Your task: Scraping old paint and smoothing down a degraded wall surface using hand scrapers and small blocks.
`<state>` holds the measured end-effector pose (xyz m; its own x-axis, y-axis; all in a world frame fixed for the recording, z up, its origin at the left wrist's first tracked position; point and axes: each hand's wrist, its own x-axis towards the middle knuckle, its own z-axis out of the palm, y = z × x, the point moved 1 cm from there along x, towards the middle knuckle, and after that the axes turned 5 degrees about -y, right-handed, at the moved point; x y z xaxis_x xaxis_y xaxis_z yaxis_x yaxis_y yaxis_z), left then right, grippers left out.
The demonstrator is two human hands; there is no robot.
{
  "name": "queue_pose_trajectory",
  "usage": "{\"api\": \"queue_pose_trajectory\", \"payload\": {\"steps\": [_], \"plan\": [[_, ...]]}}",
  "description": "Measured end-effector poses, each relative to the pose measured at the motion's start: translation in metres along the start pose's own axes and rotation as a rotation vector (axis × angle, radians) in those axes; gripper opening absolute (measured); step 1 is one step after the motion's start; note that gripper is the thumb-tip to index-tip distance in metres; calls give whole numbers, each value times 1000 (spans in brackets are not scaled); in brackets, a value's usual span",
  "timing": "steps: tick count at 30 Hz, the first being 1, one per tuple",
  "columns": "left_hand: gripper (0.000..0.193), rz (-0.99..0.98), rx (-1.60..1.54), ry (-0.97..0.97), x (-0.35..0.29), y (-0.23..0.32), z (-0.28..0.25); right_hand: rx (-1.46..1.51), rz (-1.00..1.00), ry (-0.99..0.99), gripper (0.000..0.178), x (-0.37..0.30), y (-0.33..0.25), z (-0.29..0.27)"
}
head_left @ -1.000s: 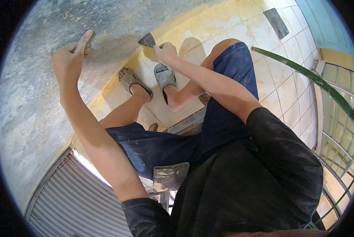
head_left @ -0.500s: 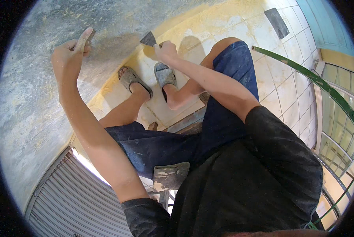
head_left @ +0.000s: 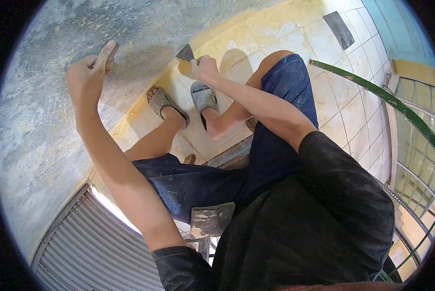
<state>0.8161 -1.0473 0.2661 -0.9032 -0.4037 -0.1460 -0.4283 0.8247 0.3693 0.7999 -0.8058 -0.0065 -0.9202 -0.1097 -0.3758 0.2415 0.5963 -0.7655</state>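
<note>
At the upper left my left hand (head_left: 87, 77) is against the grey, mottled wall (head_left: 38, 121). Its thumb stretches upward, while the fingers curl around a small, flat dark piece (head_left: 113, 50) that looks like folded sandpaper, mostly hidden by the hand. A putty knife (head_left: 185, 53) is in my right hand (head_left: 206, 70), near the foot of the wall. Its dark, wedge-shaped blade points to the upper left, and my fingers close around the handle.
My sandalled feet (head_left: 205, 99) rest on the dusty white tiles (head_left: 346, 116). A dark grey rectangular sheet (head_left: 339, 30) lies on the floor at the upper right. A curved green bar (head_left: 377, 92) crosses the right side. A ribbed grey shutter (head_left: 91, 237) stands at the lower left.
Both hands sit slightly lower and farther right in the picture, the putty knife with them. The view itself has shifted a little. Both grips look the same.
</note>
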Motion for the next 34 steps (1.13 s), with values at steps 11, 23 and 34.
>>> {"api": "queue_pose_trajectory", "payload": {"steps": [11, 23, 34], "plan": [[63, 8, -37, 13, -3, 4, -1, 15, -104, -5, 42, -10, -8, -4], [65, 5, -53, 6, -7, 9, -5, 31, 45, -10, 44, 0, -6, -12], [62, 6, -47, -9, -11, 14, -8, 13, -93, -30, 44, -12, -13, -8]]}}
